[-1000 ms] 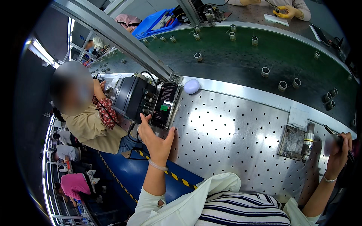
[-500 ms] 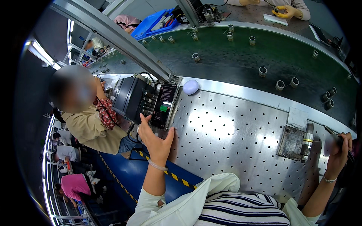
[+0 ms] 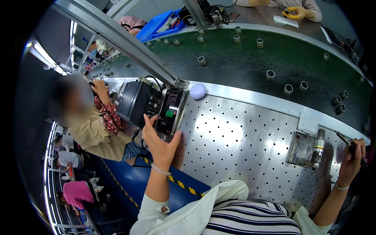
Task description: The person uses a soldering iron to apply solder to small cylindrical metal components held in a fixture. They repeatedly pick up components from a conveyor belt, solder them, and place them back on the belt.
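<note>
Beside the lower end of a smartphone (image 3: 172, 107) with a lit dark screen, my left hand (image 3: 159, 147) has its thumb and forefinger spread apart and grips nothing. The phone leans at the side of a dark box with knobs (image 3: 132, 101). At the far right, my right hand (image 3: 351, 160) is wrapped round a soldering iron (image 3: 351, 147), its thin tip pointing up and left. To the left of that hand, a metal cylinder with a yellowish band (image 3: 319, 148) lies against a worn dark metal block (image 3: 300, 149) on the perforated metal tabletop (image 3: 235, 156).
A lilac egg-shaped object (image 3: 197, 91) rests by the table's back edge. Behind it runs a green conveyor belt (image 3: 235, 58) carrying several small metal cylinders (image 3: 270, 75). A metal post (image 3: 129, 51) slants across. One co-worker (image 3: 94, 129) sits at the left; another's gloved hands (image 3: 299, 12) work across the belt.
The small cylinders on the belt have shifted slightly left. My left hand has barely moved; my right hand still holds the iron. The co-worker at the left has raised a hand.
</note>
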`<state>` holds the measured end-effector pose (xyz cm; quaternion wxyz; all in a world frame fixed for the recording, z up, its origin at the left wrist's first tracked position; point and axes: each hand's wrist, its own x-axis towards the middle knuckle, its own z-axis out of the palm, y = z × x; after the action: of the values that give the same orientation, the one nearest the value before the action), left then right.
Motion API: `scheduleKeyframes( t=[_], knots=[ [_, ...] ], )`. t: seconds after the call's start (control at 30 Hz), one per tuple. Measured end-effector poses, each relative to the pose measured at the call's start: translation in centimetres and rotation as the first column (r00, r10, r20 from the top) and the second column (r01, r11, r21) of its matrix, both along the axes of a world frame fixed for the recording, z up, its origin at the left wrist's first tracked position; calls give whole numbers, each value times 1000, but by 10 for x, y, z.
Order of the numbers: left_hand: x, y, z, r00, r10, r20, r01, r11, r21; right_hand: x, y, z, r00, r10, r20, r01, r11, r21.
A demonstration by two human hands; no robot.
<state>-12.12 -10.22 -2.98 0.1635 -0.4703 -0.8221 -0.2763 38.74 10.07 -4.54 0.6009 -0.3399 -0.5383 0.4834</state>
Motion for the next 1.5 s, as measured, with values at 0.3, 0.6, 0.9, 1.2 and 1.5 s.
scheduleKeyframes(
  t=[0.3, 0.6, 0.9, 1.2, 1.5],
  knots=[
    [-48, 49, 11, 990, -138, -24, 134, 981, -139, -8, -3, 4, 999, -37, -24, 38, 999, 23],
    [-49, 67, 12, 985, -169, -25, 160, 966, -203, -11, -5, 8, 997, -69, -45, 69, 998, -7],
    [-22, 64, 29, 979, -203, 1, 201, 969, -147, -20, -7, 18, 998, -9, -65, 11, 999, 43],
    [107, 134, 44, 439, -674, 595, 751, 639, 170, -52, -12, 60, 989, 92, -114, -94, 995, -14],
    [184, 193, 46, -469, -99, 878, 742, 495, 452, -50, -19, 73, 985, 136, -108, -129, 989, 71]
  ],
)
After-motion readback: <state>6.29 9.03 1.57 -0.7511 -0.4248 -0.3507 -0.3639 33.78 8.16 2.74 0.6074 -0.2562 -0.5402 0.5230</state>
